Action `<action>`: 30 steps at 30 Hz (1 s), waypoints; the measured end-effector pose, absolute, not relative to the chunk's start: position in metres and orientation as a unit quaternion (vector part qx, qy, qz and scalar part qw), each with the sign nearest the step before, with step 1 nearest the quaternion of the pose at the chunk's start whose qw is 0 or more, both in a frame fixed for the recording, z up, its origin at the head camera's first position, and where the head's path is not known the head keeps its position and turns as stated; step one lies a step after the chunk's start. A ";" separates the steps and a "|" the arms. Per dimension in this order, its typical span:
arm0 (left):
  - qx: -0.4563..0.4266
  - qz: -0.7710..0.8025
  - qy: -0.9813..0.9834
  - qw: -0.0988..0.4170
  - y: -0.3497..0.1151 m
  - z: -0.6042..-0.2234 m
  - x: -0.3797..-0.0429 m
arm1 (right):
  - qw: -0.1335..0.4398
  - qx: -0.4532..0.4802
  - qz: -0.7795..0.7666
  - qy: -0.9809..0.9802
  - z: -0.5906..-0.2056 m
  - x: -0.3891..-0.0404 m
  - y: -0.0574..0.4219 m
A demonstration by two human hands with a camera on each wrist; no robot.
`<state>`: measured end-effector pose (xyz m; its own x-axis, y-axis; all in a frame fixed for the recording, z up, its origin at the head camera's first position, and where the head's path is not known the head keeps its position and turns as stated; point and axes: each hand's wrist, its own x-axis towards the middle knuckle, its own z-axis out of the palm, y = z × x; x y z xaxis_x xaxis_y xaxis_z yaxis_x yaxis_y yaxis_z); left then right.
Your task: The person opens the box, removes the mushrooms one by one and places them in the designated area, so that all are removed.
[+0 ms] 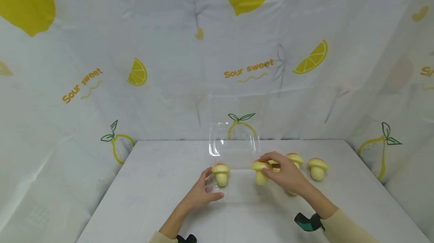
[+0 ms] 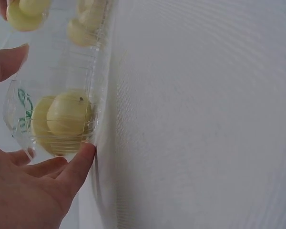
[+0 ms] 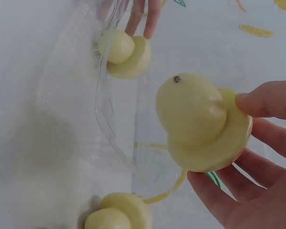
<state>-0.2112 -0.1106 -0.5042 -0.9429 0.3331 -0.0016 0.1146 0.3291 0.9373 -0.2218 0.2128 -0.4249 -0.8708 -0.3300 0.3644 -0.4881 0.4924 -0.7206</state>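
Observation:
My right hand (image 1: pixel 288 173) pinches a pale yellow toy mushroom (image 3: pixel 190 114) by its cap, stem downward, above the right part of a clear plastic clamshell box (image 1: pixel 242 194). The box's lid (image 1: pixel 234 147) stands raised at the back. Inside the box's left end sits another toy mushroom (image 1: pixel 222 179), cap up. My left hand (image 1: pixel 200 194) is spread around that end; in the left wrist view its fingertips (image 2: pixel 87 150) touch the clear wall beside the mushroom, and the thumb (image 2: pixel 12 62) stands apart from the fingers.
To the right of the box stand more toy mushrooms, one (image 1: pixel 317 173) in full view and another (image 1: pixel 295 159) partly behind my right hand. Others are mostly covered by that hand. A lemon-print curtain (image 1: pixel 169 84) rises behind the white table (image 1: pixel 149 182).

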 end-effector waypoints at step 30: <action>0.141 0.550 0.818 0.091 -0.110 -0.507 -0.212 | 0.185 0.211 0.398 -0.873 -0.417 -0.199 0.295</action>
